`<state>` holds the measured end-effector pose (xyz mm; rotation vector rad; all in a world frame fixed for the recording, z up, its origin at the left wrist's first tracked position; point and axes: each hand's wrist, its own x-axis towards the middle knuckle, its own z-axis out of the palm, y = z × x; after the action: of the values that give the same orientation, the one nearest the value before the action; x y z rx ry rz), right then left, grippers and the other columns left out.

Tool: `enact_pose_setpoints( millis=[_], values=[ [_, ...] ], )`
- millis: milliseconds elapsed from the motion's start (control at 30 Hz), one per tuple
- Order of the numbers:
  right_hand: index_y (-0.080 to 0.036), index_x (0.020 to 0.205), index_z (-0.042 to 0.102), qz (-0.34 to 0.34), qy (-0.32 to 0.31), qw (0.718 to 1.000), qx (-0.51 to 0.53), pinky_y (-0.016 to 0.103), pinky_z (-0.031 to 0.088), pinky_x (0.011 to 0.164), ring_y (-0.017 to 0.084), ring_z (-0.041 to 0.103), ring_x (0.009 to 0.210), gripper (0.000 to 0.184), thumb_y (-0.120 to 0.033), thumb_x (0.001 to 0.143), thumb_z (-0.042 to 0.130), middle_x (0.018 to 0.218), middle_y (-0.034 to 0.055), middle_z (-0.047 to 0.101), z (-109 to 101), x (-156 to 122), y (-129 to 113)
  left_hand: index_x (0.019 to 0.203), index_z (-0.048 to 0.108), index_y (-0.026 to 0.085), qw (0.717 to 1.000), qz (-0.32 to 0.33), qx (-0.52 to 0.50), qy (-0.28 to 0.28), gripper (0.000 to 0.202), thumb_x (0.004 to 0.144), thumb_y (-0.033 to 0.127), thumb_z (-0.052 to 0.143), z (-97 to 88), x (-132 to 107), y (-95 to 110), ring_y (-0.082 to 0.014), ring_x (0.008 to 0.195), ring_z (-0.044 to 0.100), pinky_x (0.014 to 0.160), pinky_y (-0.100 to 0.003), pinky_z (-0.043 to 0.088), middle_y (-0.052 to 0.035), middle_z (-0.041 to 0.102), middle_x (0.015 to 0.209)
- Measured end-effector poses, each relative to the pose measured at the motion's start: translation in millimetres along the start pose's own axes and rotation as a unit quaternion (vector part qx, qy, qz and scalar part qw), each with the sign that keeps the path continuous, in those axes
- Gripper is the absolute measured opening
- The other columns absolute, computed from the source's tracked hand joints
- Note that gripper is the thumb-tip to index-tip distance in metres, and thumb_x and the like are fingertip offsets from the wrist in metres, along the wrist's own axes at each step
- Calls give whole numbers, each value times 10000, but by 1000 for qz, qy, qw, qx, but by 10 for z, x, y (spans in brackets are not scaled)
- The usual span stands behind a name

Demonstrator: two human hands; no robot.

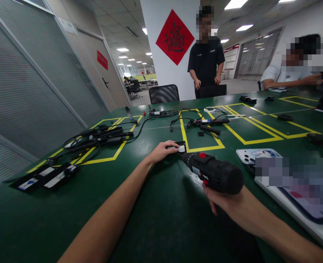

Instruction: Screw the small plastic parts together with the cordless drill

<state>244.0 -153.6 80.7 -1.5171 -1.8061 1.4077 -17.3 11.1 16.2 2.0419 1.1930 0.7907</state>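
Note:
My right hand [214,195] is wrapped round the handle of a black and red cordless drill [216,173]. The drill lies level, its chuck pointing away from me and to the left. Just beyond the chuck is a small black box-like part [184,144] with a white patch on it. My left hand [164,151] grips this part from its left side and presses it on the green table [139,204]. The chuck overlaps the part's near edge, so I cannot tell whether the bit touches it.
Black cables and devices [103,137] lie heaped at the left, with black pieces [50,175] nearer me. More cabled parts [210,122] sit ahead among yellow tape outlines. A phone [260,155] is at my right. One person [206,62] stands opposite; another [284,75] sits far right.

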Motion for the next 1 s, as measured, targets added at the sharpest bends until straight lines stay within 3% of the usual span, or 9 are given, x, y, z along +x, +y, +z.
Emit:
enact_pose_setpoints(
  millis=[333, 533, 700, 1000],
  values=[
    [-185, 727, 541, -20, 4, 1000, 22, 261, 359, 518, 115, 481, 533, 227, -354, 847, 450, 562, -28, 537, 19, 21, 54, 997, 664, 192, 1000, -13, 4, -8, 352, 740, 413, 568, -22, 6, 18, -236, 1109, 475, 1000, -365, 332, -58, 550, 1166],
    [-180, 679, 516, 0, 8, 1000, 19, 250, 364, 499, 111, 474, 533, 239, -360, 829, 467, 589, -20, 533, 28, -20, 17, 979, 672, 189, 1000, -6, -19, -16, 332, 742, 400, 572, -17, 23, -15, -233, 1074, 492, 962, -359, 350, -55, 565, 1125],
    [-179, 796, 514, 5, 8, 1000, 20, 239, 358, 486, 107, 469, 514, 205, -375, 831, 465, 565, -38, 521, 34, -36, -6, 956, 680, 192, 999, -7, -38, -3, 305, 734, 380, 589, 8, 43, -53, -219, 1030, 518, 946, -337, 357, -47, 578, 1089],
    [-178, 849, 501, -9, 8, 1000, 28, 249, 378, 510, 117, 495, 545, 177, -352, 832, 469, 607, -23, 546, 36, -33, 17, 919, 688, 172, 999, 1, -43, 16, 279, 737, 362, 594, 30, 51, -55, -209, 994, 535, 919, -324, 369, -58, 602, 1043]
  ],
)
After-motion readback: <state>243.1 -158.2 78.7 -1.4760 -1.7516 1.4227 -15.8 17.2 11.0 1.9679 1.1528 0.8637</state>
